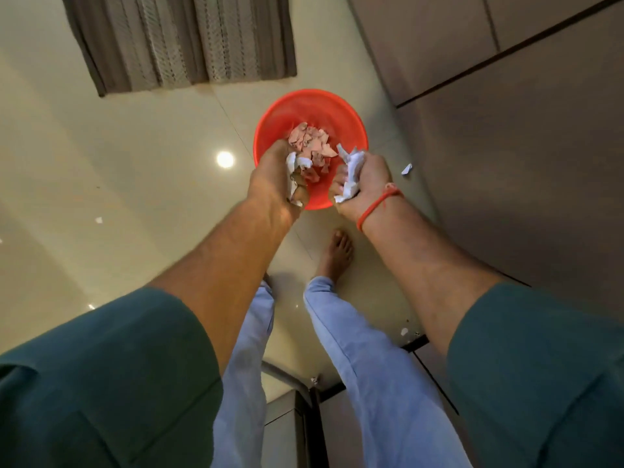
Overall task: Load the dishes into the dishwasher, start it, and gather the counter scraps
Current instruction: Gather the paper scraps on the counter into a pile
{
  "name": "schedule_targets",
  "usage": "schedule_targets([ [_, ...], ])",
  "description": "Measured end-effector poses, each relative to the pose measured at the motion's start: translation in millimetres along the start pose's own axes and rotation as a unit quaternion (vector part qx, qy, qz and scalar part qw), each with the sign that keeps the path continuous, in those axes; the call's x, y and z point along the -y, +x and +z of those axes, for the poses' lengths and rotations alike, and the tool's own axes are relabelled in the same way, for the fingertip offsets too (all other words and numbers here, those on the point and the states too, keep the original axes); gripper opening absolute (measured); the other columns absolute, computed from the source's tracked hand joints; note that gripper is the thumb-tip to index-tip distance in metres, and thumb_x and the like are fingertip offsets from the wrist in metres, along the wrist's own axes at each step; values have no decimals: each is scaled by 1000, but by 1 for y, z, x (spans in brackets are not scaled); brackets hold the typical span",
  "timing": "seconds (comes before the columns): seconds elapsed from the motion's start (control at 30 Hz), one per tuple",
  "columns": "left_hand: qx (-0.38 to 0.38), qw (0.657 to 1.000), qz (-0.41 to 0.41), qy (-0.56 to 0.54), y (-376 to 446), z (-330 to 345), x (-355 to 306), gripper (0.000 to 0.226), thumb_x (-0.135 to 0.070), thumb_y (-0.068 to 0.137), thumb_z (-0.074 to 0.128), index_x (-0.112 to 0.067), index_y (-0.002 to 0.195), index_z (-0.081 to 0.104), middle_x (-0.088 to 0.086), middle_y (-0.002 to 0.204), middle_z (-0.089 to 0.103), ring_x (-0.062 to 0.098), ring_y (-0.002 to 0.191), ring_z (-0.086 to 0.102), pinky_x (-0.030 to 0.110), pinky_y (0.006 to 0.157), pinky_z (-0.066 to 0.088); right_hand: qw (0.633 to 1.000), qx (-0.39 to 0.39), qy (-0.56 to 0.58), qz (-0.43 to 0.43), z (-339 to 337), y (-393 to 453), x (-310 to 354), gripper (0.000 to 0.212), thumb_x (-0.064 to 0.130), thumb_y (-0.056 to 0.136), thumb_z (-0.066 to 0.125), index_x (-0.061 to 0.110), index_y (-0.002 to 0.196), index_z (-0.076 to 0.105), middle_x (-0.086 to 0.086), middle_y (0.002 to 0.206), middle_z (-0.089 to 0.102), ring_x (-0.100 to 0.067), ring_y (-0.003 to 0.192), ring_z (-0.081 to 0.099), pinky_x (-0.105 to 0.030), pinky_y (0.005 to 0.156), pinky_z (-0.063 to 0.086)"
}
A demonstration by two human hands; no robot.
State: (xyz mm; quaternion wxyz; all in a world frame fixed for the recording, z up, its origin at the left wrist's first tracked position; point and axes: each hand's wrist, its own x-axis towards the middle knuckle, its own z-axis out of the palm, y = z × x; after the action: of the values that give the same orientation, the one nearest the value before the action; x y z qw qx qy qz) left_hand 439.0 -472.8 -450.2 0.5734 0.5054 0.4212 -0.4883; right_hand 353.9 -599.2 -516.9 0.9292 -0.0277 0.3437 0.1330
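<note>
A glossy cream tiled floor [128, 157] fills the view, with a round ceiling light mirrored in it as a bright spot [225, 159]. A grey patterned curtain [182, 42] hangs at the top, and brown cabinet fronts [506, 113] run down the right side.

One red plastic bin [310, 113] stands on the floor below the two hands. Inside it lies a heap of torn paper scraps [312, 143], tinted pink by the bin's walls. The left hand [273, 184] is curled around a wad of white paper [293, 162], held over the bin's near rim. The right hand [363, 184] is fisted around a second crumpled white wad [351, 165], just beside the bin's right edge. A red thread bracelet [378, 204] circles the right wrist.

At least three loose white scraps lie on the floor: one [407, 169] to the right of the bin near the cabinets, one [98, 220] well apart on the left, and one [404, 331] lower right by a dark cabinet edge.

Both arms wear dark green sleeves [101, 366], the legs light blue trousers [364, 366], and one bare foot [339, 251] shows near the bin.
</note>
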Motion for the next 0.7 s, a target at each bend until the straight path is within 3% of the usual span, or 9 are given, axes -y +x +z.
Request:
schedule_targets([
  [0.07, 27, 999, 4, -21, 18, 2, 0, 30, -24, 98, 42, -11, 80, 63, 2, 68, 63, 13, 48, 58, 21, 49, 49, 978, -169, -85, -82, 16, 13, -5, 55, 44, 106, 26, 4, 111, 64, -20, 106, 67, -26, 94, 67, -32, 82, 52],
  [0.1, 48, 998, -2, -46, 18, 3, -1, 39, -35, 101, 40, -8, 94, 68, 8, 81, 72, 20, 69, 69, 31, 72, 59, 951, -299, -21, -70, 29, 12, -4, 54, 51, 104, 29, 11, 100, 65, -13, 95, 68, -24, 80, 66, -28, 67, 52],
  [0.13, 52, 998, -15, -45, 23, 2, -1, 53, -48, 103, 35, -8, 108, 69, 12, 94, 76, 27, 89, 72, 42, 94, 55, 917, -386, -36, -94, 43, 8, -7, 61, 61, 101, 28, 13, 108, 66, -13, 105, 68, -26, 89, 66, -30, 71, 54],
  [0.2, 64, 996, -39, -45, 27, -1, -1, 73, -66, 101, 26, -11, 124, 67, 15, 111, 75, 35, 111, 67, 54, 111, 41, 907, -408, -34, -96, 49, -1, -5, 79, 73, 96, 24, 18, 146, 47, -20, 150, 45, -35, 137, 44, -44, 108, 41],
  [0.27, 90, 994, -50, -45, 12, 0, -3, 78, -70, 100, 22, -12, 127, 66, 18, 114, 74, 38, 119, 62, 57, 114, 37, 906, -416, -37, -66, 60, -7, -8, 87, 77, 94, 26, 19, 159, 22, -22, 163, 18, -37, 152, 17, -49, 121, 19],
  [0.33, 54, 996, -34, -62, -11, 4, -6, 68, -64, 103, 24, -10, 103, 66, 16, 85, 77, 35, 105, 64, 53, 111, 40, 905, -418, -42, -69, 76, -15, -12, 88, 77, 94, 27, 21, 160, 16, -21, 165, 13, -37, 153, 13, -51, 122, 14],
  [0.4, 32, 997, -25, -64, -35, 7, -5, 59, -59, 105, 26, -13, 86, 58, 12, 78, 69, 28, 89, 62, 49, 106, 44, 901, -422, -45, -84, 91, -27, -15, 84, 76, 95, 26, 23, 160, 18, -20, 165, 15, -37, 153, 14, -52, 121, 15],
  [0.53, 8, 999, -14, -34, -68, 7, -8, 50, -65, 101, 31, -25, 86, 56, 3, 87, 58, 17, 77, 53, 35, 72, 39, 904, -412, -46, -100, 121, -47, -22, 77, 72, 98, 23, 24, 158, 25, -19, 163, 22, -35, 150, 24, -51, 118, 22],
  [0.7, 13, 1000, 17, 0, -115, 1, -3, 51, -70, 99, 30, -28, 93, 58, -3, 106, 60, 9, 87, 51, 33, 91, 32, 897, -422, -67, -116, 170, -86, -42, 69, 65, 102, 21, 22, 155, 34, -17, 158, 33, -31, 145, 34, -49, 98, 36],
])
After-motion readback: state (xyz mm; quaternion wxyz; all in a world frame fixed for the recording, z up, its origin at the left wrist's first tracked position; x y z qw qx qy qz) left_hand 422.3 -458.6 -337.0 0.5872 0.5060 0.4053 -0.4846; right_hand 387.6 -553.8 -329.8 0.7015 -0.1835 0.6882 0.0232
